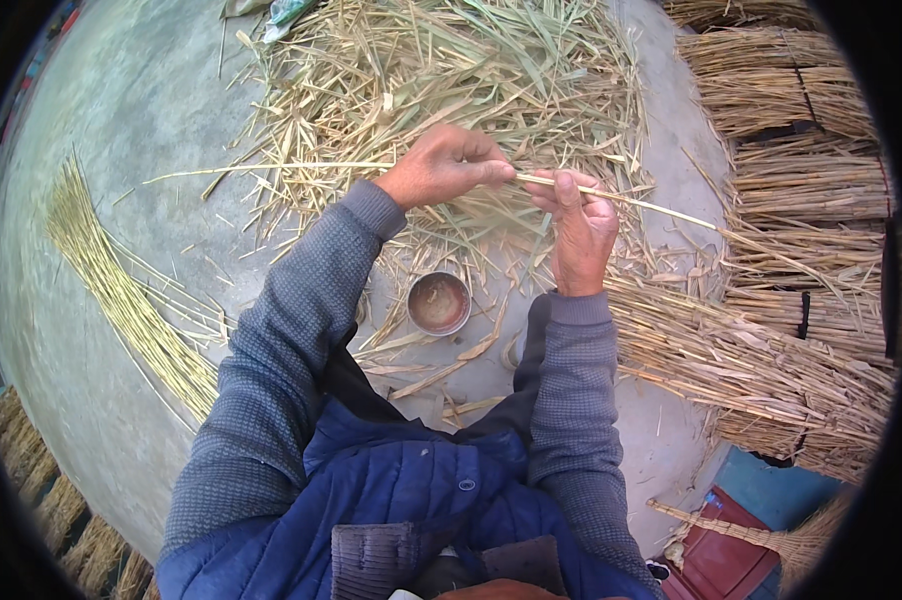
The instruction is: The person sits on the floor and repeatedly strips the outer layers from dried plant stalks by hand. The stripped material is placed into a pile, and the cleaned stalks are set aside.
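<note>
A long, thin reed stalk (661, 208) stretches sideways across the view, held up in front of me by both hands. My left hand (446, 166) pinches it near its middle, fingers closed. To the right of that, my right hand (583, 225) grips the same stalk between thumb and fingers, palm turned up. The stalk's left part runs out past my left wrist, and its right end points toward the bundles on the right. Beneath the hands lies a big heap of stripped dry leaves and husks (451, 80). A small round metal bowl (439, 303) sits on the floor below them.
A fan of pale, cleaned stalks (121, 285) lies on the concrete floor (91, 400) at left. On the right, a loose sheaf of leafy reeds (741, 350) rests before stacked, tied bundles (811, 190). A broom (761, 537) and a dark red object (721, 555) are at lower right.
</note>
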Motion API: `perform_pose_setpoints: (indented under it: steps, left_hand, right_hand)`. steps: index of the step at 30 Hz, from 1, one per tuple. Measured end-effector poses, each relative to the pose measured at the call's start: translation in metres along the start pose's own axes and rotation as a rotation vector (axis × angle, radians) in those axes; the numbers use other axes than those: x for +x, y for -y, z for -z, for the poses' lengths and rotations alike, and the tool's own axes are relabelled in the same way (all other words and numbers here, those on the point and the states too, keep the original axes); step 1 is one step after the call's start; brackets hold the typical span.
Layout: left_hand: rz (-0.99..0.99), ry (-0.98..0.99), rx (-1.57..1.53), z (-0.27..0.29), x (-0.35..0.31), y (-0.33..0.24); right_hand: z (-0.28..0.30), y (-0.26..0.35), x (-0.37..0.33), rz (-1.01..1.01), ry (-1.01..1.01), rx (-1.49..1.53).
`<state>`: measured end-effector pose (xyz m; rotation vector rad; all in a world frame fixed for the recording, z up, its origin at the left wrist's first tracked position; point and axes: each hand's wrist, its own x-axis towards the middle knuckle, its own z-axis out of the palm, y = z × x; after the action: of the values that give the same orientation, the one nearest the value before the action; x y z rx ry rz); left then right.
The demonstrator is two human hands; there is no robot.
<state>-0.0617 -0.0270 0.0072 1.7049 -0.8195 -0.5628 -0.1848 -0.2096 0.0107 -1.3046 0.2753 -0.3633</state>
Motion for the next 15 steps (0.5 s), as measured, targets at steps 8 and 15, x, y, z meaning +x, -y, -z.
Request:
perform_pose_setpoints:
  steps: [8,15]
  left_hand:
    - [0.066,0.018,0.042,0.018,-0.003,0.016]
    - [0.221,-0.028,-0.177,0.019,-0.004,0.027]
  right_hand:
    - [0.015,0.009,0.003,0.039,-0.065,-0.008]
    - [0.015,0.010,0.001,0.076,-0.002,-0.059]
